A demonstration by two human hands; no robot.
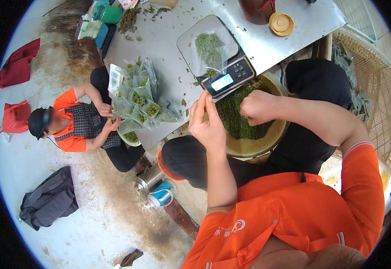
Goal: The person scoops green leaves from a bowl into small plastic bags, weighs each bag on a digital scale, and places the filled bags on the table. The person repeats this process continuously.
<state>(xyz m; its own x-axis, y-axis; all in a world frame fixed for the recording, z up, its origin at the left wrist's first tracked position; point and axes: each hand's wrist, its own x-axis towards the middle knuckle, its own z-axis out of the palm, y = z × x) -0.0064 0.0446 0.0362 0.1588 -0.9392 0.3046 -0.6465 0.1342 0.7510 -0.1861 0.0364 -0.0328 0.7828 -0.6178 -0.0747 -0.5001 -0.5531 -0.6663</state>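
Observation:
My left hand (pixel 207 123) is at the near corner of a digital scale (pixel 229 76), its fingers stretched upward by the lit display and nothing seen in them. On the scale's plate lies a clear plastic bag (pixel 210 51) with small green leafy or seed-like pieces inside. My right hand (pixel 257 107) is curled closed over a wide yellowish basin (pixel 276 144). Whatever its fingers hold, if anything, is hidden. Loose fine green plant material (pixel 235 119), its kind unclear, fills the basin, which stands between my knees beside the metal table.
Several filled clear bags (pixel 144 96) crowd the metal table's (pixel 166 67) left end, where a co-worker (pixel 85 112) handles green pieces. A brown jar (pixel 256 10) and round wooden lid (pixel 281 23) sit at the far edge. Woven baskets (pixel 374 103) stand right; a blue flask (pixel 162 193) stands lower left.

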